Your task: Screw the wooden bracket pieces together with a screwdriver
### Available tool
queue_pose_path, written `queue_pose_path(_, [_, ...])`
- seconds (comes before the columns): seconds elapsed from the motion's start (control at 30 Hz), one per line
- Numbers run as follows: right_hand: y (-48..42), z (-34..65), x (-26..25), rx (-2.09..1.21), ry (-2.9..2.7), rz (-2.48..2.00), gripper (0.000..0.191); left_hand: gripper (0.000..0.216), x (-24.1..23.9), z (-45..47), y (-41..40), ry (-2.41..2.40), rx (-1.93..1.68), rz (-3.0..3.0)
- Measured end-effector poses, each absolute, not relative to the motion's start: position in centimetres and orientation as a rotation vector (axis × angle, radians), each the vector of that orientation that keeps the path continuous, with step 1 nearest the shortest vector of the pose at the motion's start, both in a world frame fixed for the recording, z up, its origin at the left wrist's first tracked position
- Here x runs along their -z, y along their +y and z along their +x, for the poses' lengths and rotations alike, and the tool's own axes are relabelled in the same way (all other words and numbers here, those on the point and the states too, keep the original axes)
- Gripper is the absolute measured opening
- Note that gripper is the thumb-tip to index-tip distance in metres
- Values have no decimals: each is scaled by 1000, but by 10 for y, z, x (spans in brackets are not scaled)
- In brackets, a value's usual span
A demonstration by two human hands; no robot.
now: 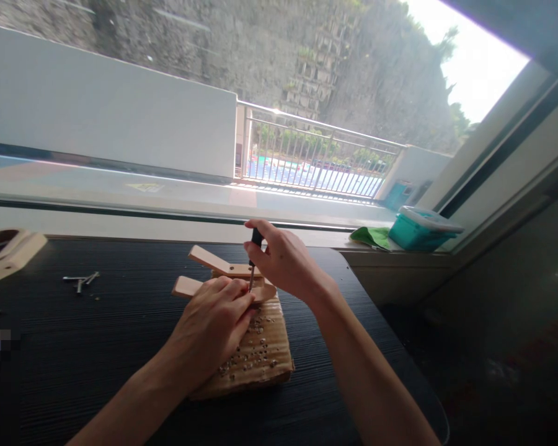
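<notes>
My right hand (286, 260) is closed round the black handle of a screwdriver (256, 238), which stands nearly upright. Its metal shaft runs down to a pale wooden piece (263, 293), close to my left fingertips; the tip's exact contact is hard to make out. Flat over that wooden piece lies my left hand (221, 310), its fingers pressed together and holding it down. A second angled wooden piece (218, 260) with dark holes lies just behind. Both rest on a corrugated cardboard block (260, 347) dotted with punched holes.
Several screws or bolts (81, 280) lie on the dark table (121, 334) to the left. Another wooden part (16, 254) stands at the far left. On the window sill at right are a teal box (423, 230) and a green cloth (371, 236).
</notes>
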State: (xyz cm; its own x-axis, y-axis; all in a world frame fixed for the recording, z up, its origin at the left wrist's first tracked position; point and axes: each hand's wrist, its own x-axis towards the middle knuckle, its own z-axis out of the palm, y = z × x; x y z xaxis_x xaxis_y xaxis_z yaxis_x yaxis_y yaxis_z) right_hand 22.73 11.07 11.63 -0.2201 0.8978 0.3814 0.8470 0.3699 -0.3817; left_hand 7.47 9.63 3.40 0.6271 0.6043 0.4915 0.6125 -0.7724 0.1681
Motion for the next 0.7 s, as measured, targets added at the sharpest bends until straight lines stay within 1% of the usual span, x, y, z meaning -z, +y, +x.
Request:
queue_pose_path(0.1, [108, 227, -119, -176, -2139, -1412, 36, 17, -35, 74, 97, -1072, 804, -2852])
queue_pose_path(0.17, [107, 227, -118, -187, -2166, -1382, 32, 17, -37, 73, 97, -1077, 785, -2879])
queue_pose_path(0.3, [109, 226, -117, -145, -2138, -1462, 24, 15, -39, 72, 96, -1091, 803, -2895])
queue_pose_path(0.4, [111, 228, -128, -119, -2167, -1522, 22, 17, -41, 71, 95, -1120, 793, -2919])
queue_pose_path(0.5, [112, 232, -150, -170, -2377, -1556, 19, 19, -42, 71, 94, -1128, 777, -2958])
queue_pose_path(0.6, [111, 232, -170, -222, -2719, -1633, 17, 24, -42, 70, 93, -1143, 777, -2971])
queue_pose_path(0.7, [110, 225, -177, -118, -2988, -1773, 21, 28, -42, 69, 93, -1152, 784, -2981])
